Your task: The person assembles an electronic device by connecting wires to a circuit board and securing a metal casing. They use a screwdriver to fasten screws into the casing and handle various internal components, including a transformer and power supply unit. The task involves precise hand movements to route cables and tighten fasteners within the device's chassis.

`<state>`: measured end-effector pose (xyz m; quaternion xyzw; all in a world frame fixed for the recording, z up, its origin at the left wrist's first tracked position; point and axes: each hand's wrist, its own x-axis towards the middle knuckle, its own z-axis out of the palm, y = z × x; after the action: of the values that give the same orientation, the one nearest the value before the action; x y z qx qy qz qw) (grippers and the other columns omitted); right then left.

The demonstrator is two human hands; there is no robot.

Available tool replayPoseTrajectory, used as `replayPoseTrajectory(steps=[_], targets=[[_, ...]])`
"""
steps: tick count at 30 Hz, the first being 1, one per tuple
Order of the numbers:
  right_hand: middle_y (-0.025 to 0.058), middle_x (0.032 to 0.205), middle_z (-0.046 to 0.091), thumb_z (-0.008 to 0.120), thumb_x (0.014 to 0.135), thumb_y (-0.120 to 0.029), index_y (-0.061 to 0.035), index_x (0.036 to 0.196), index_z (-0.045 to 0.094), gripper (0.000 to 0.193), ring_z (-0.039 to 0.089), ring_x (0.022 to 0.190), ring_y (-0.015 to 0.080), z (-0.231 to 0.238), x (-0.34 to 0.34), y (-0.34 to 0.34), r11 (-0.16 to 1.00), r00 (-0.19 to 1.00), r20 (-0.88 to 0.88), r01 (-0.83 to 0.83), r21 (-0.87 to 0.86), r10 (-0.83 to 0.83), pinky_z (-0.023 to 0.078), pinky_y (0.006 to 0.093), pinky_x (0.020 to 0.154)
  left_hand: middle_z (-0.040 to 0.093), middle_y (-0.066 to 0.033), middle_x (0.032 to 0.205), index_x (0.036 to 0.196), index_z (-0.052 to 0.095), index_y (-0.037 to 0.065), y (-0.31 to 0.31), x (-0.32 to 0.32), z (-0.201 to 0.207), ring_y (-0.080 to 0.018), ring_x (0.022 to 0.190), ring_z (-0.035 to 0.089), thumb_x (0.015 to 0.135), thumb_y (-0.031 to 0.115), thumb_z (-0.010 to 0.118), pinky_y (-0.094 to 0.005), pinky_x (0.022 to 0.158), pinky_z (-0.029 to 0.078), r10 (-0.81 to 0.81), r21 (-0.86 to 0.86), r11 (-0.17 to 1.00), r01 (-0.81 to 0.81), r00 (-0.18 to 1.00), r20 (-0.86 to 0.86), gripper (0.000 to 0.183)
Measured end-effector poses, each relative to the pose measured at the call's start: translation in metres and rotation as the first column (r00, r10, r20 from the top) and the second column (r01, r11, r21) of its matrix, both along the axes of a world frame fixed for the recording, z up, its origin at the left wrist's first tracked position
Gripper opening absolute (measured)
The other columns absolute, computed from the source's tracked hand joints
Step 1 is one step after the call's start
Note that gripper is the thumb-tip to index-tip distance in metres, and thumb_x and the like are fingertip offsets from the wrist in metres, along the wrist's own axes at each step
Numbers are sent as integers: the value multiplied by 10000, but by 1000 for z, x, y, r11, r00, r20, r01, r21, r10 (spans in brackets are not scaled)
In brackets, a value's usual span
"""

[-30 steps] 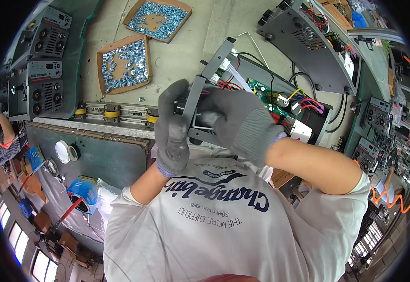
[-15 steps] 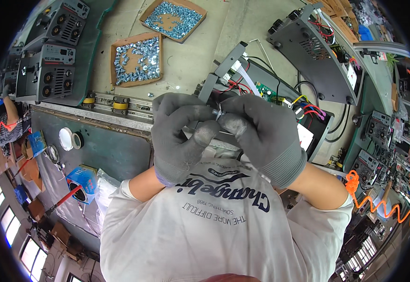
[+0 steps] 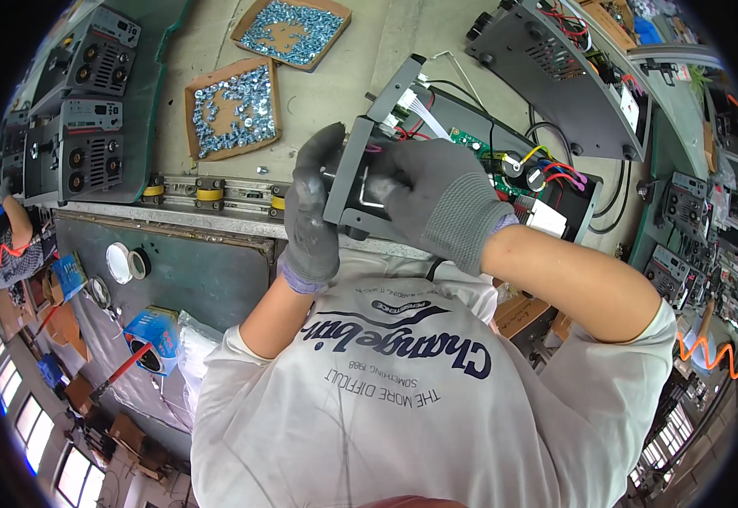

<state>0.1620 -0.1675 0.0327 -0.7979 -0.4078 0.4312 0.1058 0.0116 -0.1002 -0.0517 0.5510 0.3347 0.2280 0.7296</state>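
Note:
A dark grey metal housing (image 3: 462,120) stands before me, its upright end panel (image 3: 357,161) toward my left. My left hand (image 3: 311,222), in a grey glove, curves along the outer face of that panel with its fingers upward. A small dark part shows in part between fingers and panel; its kind is hidden. My right hand (image 3: 447,196), gloved too, reaches inside behind the panel with curled fingers, their tips mostly covered. A pale bent edge shows beside its thumb. A green circuit board (image 3: 468,142), white connector wires (image 3: 428,120) and red and yellow leads sit in the housing.
Two cardboard trays of screws, one nearer (image 3: 276,102) and one farther (image 3: 345,24), lie at the far left. Another open housing (image 3: 559,72) stands far right. A rail with yellow rollers (image 3: 210,196) runs along the bench edge. Finished-looking machines (image 3: 89,152) stand left.
My hands have parted from a shared pinch on a small dark part with a silvery ring. The left has gone to the panel's outer face, the right inside the housing.

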Motion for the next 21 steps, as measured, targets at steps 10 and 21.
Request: replayPoseTrajectory(steps=[10, 21], targets=[[189, 903, 724, 609, 930, -280, -30, 1015, 740, 295, 698, 870, 334, -9, -8, 4, 999, 999, -19, 42, -29, -42, 540, 419, 812, 626, -119, 1180, 1498, 361, 16, 1, 1, -7, -90, 725, 635, 927, 806, 316, -188, 494, 479, -18, -18, 1000, 19, 999, 29, 976], [208, 931, 722, 617, 923, -205, -15, 1116, 699, 283, 701, 897, 355, -18, -13, -3, 993, 994, 22, 106, 44, -107, 542, 415, 822, 617, -121, 1175, 1478, 383, 28, -3, 1, -9, -95, 750, 638, 931, 800, 319, -190, 484, 479, 5, -28, 1000, -4, 999, 44, 948]])
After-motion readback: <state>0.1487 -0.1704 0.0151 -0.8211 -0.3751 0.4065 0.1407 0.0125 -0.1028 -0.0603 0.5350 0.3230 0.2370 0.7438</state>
